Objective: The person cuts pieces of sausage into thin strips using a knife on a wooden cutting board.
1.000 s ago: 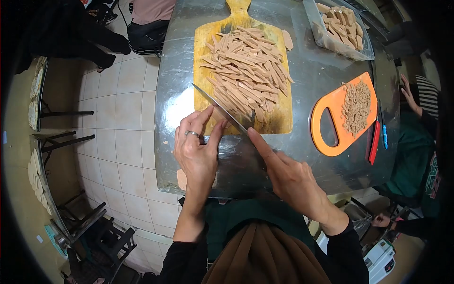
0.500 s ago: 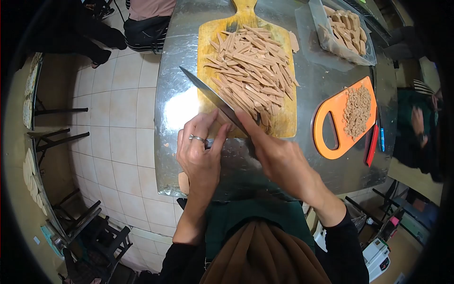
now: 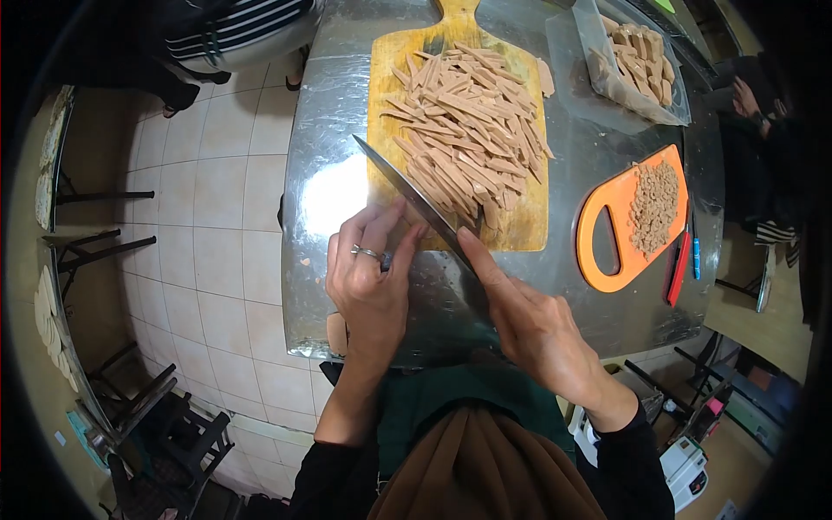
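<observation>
My right hand (image 3: pixel 533 325) is wrapped round the handle of a long knife (image 3: pixel 407 191), with the index finger stretched along the blade. The blade slants up and left over the lower left part of a yellow wooden cutting board (image 3: pixel 381 87). A heap of thin light-brown strips (image 3: pixel 468 130) lies on that board. My left hand (image 3: pixel 368 269), with a ring on it, pinches a small brown piece (image 3: pixel 400 227) at the board's lower left corner, just beside the blade. Another brown piece (image 3: pixel 336 334) rests at the table's near left edge, by my left wrist.
At the back right is a clear plastic container (image 3: pixel 598 74) of thick brown pieces. An orange board (image 3: pixel 594 260) holds small diced bits, with a red-handled knife (image 3: pixel 678 273) and a blue pen-like item (image 3: pixel 696 258) beside it. People stand beyond the table at left and right.
My right hand and the knife have moved slightly right and down, and the blade now sits a little further from my left fingers. The people in the background have shifted.
</observation>
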A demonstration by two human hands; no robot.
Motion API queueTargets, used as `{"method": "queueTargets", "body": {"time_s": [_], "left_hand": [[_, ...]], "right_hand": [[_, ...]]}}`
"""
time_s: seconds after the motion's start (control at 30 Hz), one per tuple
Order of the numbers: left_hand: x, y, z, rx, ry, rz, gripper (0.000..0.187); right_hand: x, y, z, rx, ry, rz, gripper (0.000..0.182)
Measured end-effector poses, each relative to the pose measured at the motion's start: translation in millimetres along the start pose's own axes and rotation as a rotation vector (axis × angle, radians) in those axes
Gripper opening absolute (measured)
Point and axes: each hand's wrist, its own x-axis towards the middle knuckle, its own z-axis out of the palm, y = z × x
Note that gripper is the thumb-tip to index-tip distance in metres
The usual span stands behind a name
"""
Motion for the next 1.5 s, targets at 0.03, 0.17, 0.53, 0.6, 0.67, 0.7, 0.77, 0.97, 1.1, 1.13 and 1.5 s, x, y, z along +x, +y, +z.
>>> {"method": "queueTargets", "body": {"time_s": [0.03, 0.17, 0.53, 0.6, 0.67, 0.7, 0.77, 0.97, 1.1, 1.13, 1.5], "left_hand": [[-0.1, -0.5, 0.0, 0.003, -0.002, 0.003, 0.039], [-0.9, -2.0, 0.3, 0.005, -0.006, 0.015, 0.039], [-3.8, -4.3, 1.1, -0.088, 0.003, -0.042, 0.029], [-4.6, -5.5, 1.5, -0.101, 0.012, -0.041, 0.029], [-4.9, -5.5, 2.1, -0.113, 0.014, -0.051, 0.028], [-4.9, -4.8, 2.0, -0.117, 0.013, -0.062, 0.028], [-5.2, -4.2, 2.6, -0.121, 0.018, -0.068, 0.028], [-4.5, -5.0, 2.6, -0.083, 0.04, -0.013, 0.028], [-3.2, -5.6, 2.7, -0.081, 0.036, 0.001, 0.03], [-3.9, -6.2, 2.5, -0.084, 0.032, -0.001, 0.03], [-7.4, -7.6, 4.0, -0.157, 0.06, -0.013, 0.028]], "right_hand": [[0.5, -1.3, 1.5, -0.018, 0.006, -0.003, 0.094], [14.1, 3.1, 14.1, -0.066, 0.041, -0.055, 0.092], [40.2, 7.5, 7.4, 0.129, 0.129, -0.149, 0.075], [29.0, -2.4, -1.7, 0.135, 0.076, -0.077, 0.074], [18.6, -6.9, -5.9, 0.136, 0.035, -0.037, 0.075], [15.2, -4.0, -4.4, 0.11, 0.03, -0.052, 0.08], [10.4, 2.9, 0.6, 0.058, 0.021, -0.081, 0.089], [5.8, -5.2, 1.3, 0.031, 0.012, -0.021, 0.092], [7.9, -2.2, 8.0, -0.031, 0.036, -0.051, 0.091], [10.7, -2.1, 10.3, -0.034, 0.041, -0.054, 0.091], [54.8, 2.3, 12.3, 0.134, 0.11, -0.11, 0.074]]}}
